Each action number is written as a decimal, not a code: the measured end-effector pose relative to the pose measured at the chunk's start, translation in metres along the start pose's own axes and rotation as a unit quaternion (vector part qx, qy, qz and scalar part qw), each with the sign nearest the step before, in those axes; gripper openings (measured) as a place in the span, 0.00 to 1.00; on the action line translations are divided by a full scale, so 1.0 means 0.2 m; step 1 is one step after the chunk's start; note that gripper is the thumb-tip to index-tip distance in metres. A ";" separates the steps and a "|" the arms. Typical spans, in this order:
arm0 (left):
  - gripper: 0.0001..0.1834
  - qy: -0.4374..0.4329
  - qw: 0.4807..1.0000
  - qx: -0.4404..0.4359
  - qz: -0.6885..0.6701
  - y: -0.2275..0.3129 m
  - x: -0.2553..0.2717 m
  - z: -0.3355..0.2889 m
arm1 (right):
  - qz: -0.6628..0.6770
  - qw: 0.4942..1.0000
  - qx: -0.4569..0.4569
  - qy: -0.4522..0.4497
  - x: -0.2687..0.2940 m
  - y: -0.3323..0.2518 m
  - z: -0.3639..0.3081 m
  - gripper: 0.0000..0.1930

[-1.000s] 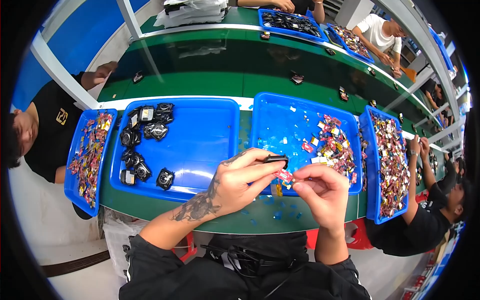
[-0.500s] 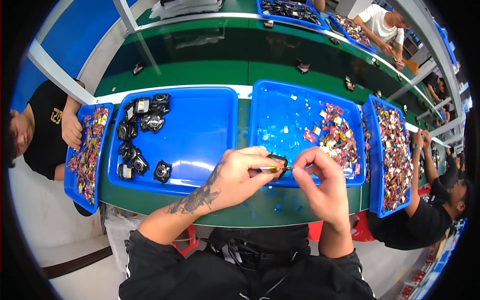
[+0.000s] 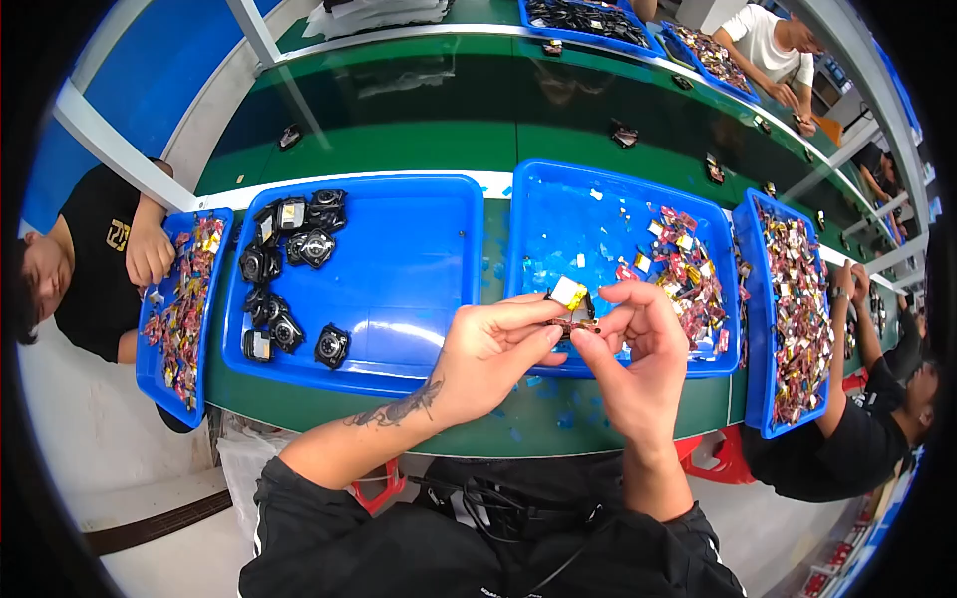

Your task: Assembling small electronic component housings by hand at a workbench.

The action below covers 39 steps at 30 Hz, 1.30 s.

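Note:
Above the front edge of the right-middle blue tray, both hands hold a small black watch-like case. Out of it stands a white-and-yellow battery-like piece. My left hand grips the case from the left, thumb and fingers pinched. My right hand closes its thumb and fingertips on the right side; the fingers hide most of the case. Beyond the hands, that tray holds a heap of small pink, white and yellow parts on its right side and blue scraps on its floor.
A blue tray at left-middle holds several black cases. Narrow blue trays of small parts stand at far left and far right. Behind runs a green conveyor carrying scattered cases. Other people sit on both sides and across.
The held case has turned, and its white-and-yellow piece now shows above my fingertips. My right hand's thumb has come closer to the left thumb. The whole view has shifted slightly.

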<state>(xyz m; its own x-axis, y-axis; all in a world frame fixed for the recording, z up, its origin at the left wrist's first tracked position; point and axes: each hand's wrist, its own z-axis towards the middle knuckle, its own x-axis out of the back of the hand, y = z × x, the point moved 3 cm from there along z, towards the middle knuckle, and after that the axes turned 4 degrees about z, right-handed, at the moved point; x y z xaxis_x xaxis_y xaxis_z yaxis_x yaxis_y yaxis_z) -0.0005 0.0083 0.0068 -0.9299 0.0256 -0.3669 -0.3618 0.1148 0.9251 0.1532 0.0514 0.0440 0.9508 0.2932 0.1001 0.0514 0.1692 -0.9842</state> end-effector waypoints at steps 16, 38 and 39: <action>0.17 0.017 0.991 -0.067 0.112 0.02 -0.02 0.01 | -0.103 0.994 -0.004 -0.040 0.03 -0.02 0.05 0.32; 0.39 0.341 0.533 -0.037 0.773 0.43 0.83 -0.38 | -0.235 0.964 -0.111 -0.061 -0.10 0.54 1.45 0.33; 0.39 0.334 0.545 -0.042 0.768 0.46 0.86 -0.34 | -0.279 0.956 -0.088 -0.032 -0.10 0.61 1.49 0.32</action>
<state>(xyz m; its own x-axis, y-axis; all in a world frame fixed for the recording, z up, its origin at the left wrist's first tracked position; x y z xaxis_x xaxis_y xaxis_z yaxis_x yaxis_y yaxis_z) -0.1979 -0.0444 0.0352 0.0540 -0.3434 0.9376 0.9014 0.4207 0.1022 0.0492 0.3458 -0.0349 0.7407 0.2608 0.6191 0.6005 0.1559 -0.7842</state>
